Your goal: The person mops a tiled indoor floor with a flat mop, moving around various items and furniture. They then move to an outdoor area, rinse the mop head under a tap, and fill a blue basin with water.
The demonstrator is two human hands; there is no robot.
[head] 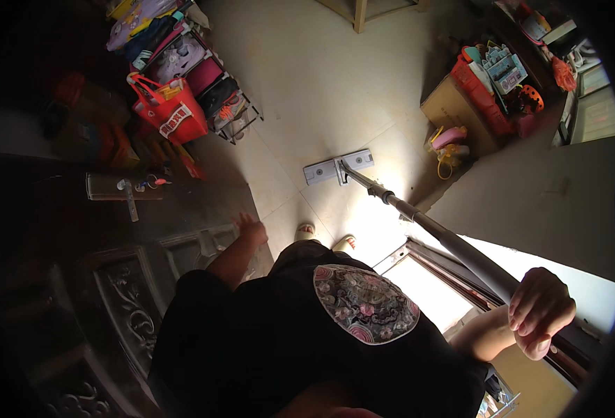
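Observation:
My right hand is wrapped around the upper end of a telescopic mop pole, at the right of the view. From there the pole slants down to a flat rectangular mop head lying on the tiled floor. My left hand is by the free edge of a dark carved door, fingers apart and nothing held; whether it touches the door I cannot tell. Below, my feet in light slippers stand behind the mop head.
A shoe rack with a red tote bag stands at upper left. Keys hang by the door handle. On the right, a red basket of toys adjoins a cardboard box. Bright light enters through the doorway.

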